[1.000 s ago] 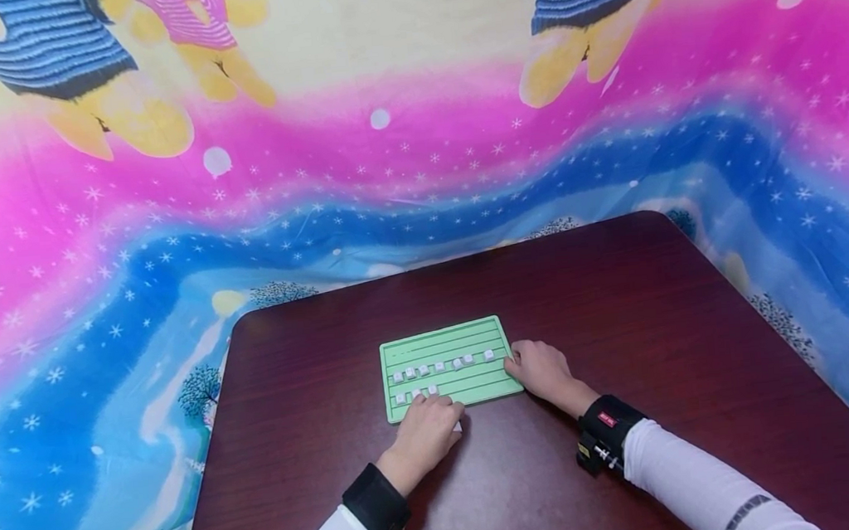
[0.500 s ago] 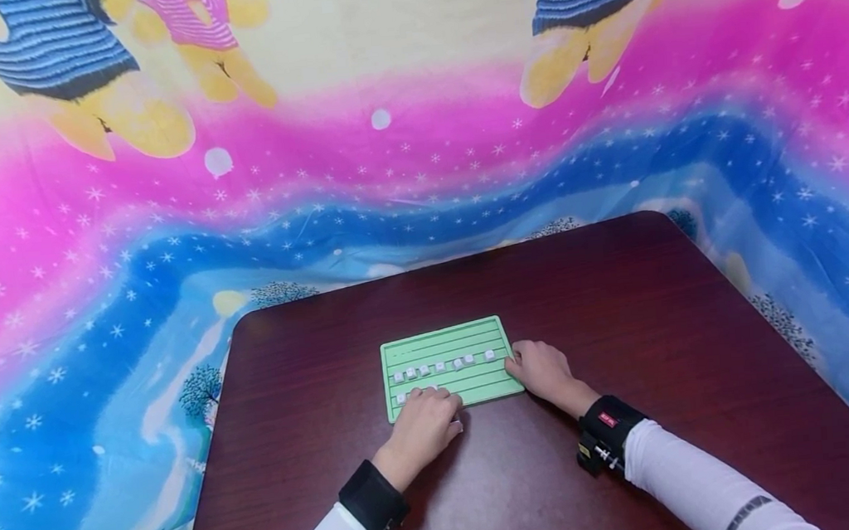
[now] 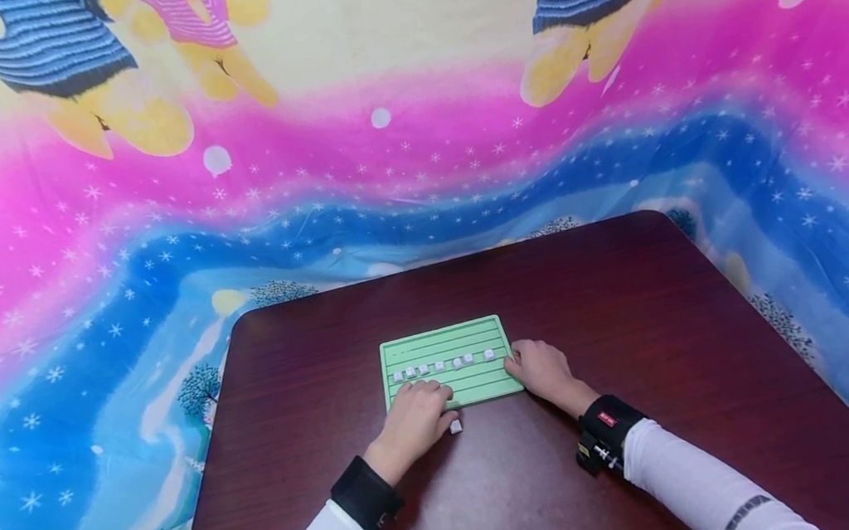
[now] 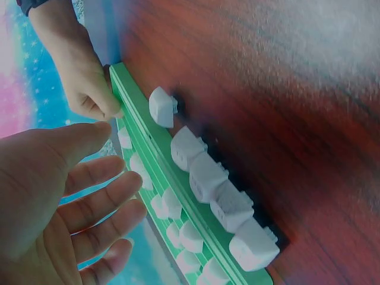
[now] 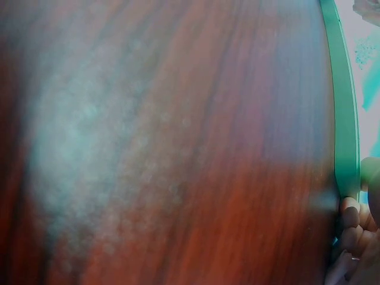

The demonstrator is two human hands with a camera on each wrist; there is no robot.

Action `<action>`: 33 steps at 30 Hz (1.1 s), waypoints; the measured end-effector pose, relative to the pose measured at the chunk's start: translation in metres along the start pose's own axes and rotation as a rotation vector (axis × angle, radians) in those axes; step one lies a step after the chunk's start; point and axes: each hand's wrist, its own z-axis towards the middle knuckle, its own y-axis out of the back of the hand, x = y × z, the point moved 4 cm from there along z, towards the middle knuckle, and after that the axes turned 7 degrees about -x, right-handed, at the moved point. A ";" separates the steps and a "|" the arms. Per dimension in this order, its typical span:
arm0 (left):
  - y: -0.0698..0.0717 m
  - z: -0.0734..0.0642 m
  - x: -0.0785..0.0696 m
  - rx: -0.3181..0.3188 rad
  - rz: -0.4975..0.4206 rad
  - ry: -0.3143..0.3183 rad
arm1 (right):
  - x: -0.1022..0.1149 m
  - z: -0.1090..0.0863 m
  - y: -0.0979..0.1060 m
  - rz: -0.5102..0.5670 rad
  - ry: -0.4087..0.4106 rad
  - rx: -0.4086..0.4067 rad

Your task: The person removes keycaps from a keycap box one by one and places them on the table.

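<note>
7 white caps (image 3: 439, 366) make an uneven line across the green tray (image 3: 441, 343), which lies on the dark red-brown counter (image 3: 583, 286). The left hand (image 3: 413, 420) is over the tray's near left part, back of the hand up, hiding what is beneath it from the head view. Its grip is loose: the left wrist view shows the thumb apart from the 4 lightly bent fingers (image 4: 101, 202), with nothing held between them. The fingertips reach over the tray, close to caps there; whether they touch any cannot be told.

1 cap (image 3: 455, 426) rests on the counter just beside the left thumb, off the tray. The left wrist view shows 5 caps (image 4: 208, 178) along the tray's near side: 4 close together in a file and 1 set apart toward the right hand (image 3: 545, 368). It is unclear whether they touch the tray's wall.

The right hand's grip is closed on the tray's right end, by the near corner, with curled fingers and the thumb at the edge. The right wrist view catches only part of it, at the frame's side.

Black bands (image 3: 367, 492) wrap the wrists, next to white sleeves (image 3: 702, 468). Behind the counter hangs a bright cloth (image 3: 387, 168) printed with snowflakes and yellow figures.
</note>
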 end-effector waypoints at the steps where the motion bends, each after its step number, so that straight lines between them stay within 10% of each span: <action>1: 0.000 0.000 0.001 -0.001 -0.006 0.003 | 0.000 0.000 0.000 -0.003 -0.002 0.000; 33: -0.006 0.005 0.036 -0.050 -0.021 0.101 | -0.002 0.001 -0.002 -0.009 -0.004 0.012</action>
